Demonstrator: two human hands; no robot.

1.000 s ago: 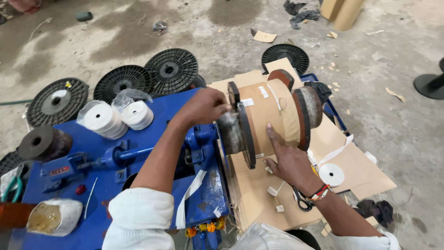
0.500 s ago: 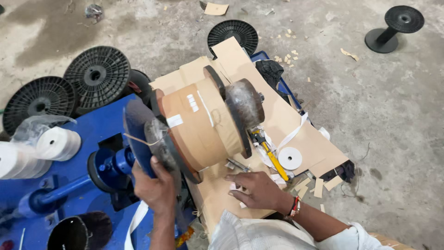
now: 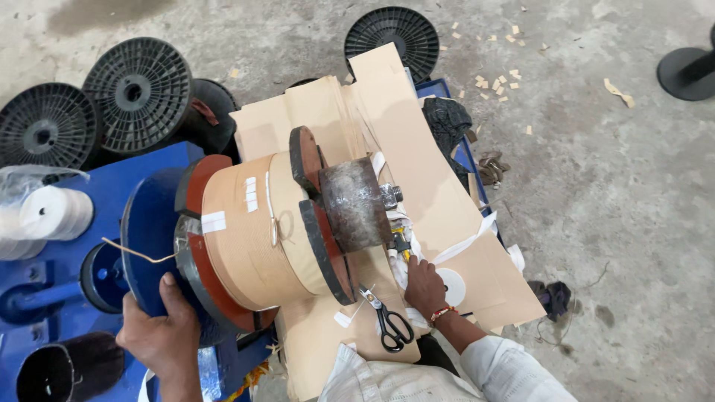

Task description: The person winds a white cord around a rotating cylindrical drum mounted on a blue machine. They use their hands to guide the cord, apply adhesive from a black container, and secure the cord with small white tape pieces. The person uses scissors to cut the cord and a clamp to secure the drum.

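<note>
Head view of a coil-winding bench. The paper-wrapped coil [image 3: 249, 231], a large drum of tan insulating paper held between red-brown end plates and a dark metal hub [image 3: 351, 202], sits on the blue winding machine [image 3: 67, 246] at centre, its paper closed with small white tape strips. The left hand [image 3: 160, 335] is clamped over the near-left rim of the blue faceplate [image 3: 145, 223], fingers curled on its edge, steadying it. The right hand [image 3: 424, 286] is away from the coil, fingers bent down among white tape scraps on the cardboard sheet [image 3: 417, 156] near right, beside the black-handled scissors [image 3: 389, 320] and a white tape roll [image 3: 450, 286]; whether it grips anything cannot be told. The step appears to be the fetching of tape or a tool between paper layers; the next move would call for bringing that piece back to the coil while the left hand keeps the drum from turning. Black plastic spools [image 3: 138, 85] lie far left.
</note>
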